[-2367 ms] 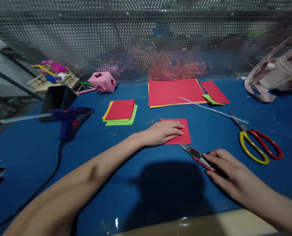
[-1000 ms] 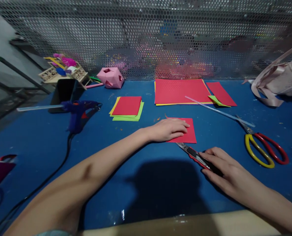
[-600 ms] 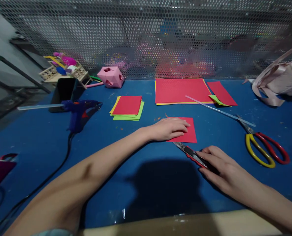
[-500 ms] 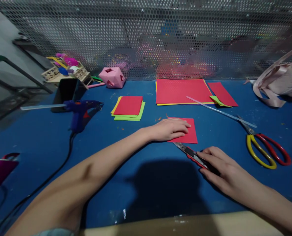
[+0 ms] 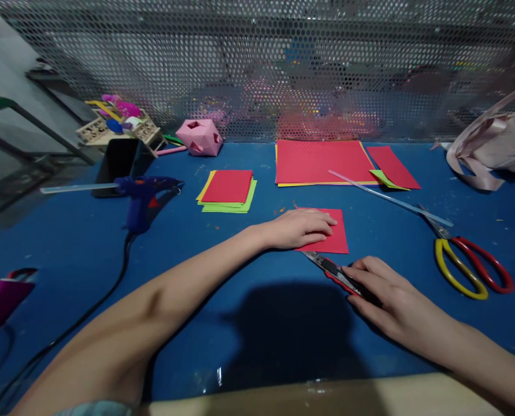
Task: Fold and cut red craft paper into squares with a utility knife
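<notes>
A square of red paper (image 5: 338, 237) lies on the blue table (image 5: 222, 323), in front of me. My left hand (image 5: 304, 228) rests flat on it with the fingers stretched out, covering its left part. My right hand (image 5: 385, 294) grips a red and black box cutter (image 5: 337, 274). The cutter's blade points up and left, its tip at the paper's near edge by my left hand; whether the tip lies under the paper I cannot tell.
Behind lie red sheets (image 5: 320, 162), a red strip (image 5: 391, 164) and a glue stick (image 5: 387, 197). Scissors (image 5: 465, 263) lie right. Leftward are stacked paper squares (image 5: 229, 188), a glue gun (image 5: 140, 196) with cord, a phone (image 5: 118, 164), a pink paper polyhedron (image 5: 200, 137) and a magenta object (image 5: 1, 303).
My right hand has shifted slightly left, and the box cutter with it, its blade sliding along the paper's near edge. My left hand and the red square have stayed in place.
</notes>
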Demonstrator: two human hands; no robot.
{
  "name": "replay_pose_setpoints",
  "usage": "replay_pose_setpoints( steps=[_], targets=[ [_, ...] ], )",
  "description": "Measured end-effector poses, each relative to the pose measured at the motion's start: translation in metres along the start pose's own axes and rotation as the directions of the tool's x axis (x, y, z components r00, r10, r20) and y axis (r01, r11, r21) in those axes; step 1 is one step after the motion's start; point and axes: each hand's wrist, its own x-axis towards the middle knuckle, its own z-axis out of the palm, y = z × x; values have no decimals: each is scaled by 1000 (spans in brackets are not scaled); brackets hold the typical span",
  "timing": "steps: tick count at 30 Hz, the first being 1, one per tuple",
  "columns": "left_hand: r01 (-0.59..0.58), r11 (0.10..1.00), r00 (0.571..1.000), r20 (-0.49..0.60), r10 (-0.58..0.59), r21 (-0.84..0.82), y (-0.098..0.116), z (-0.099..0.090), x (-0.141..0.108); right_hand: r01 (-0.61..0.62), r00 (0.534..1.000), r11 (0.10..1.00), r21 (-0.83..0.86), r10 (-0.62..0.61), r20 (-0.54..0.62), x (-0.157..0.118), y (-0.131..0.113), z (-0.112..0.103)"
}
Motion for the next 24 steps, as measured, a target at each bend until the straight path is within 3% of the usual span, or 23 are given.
replay_pose_setpoints(
  steps=[24],
  targets=[
    [42,999,998,39,-41,-9,4,-3,1,-2,997,999,32,0,72,9,-1,3]
  ],
)
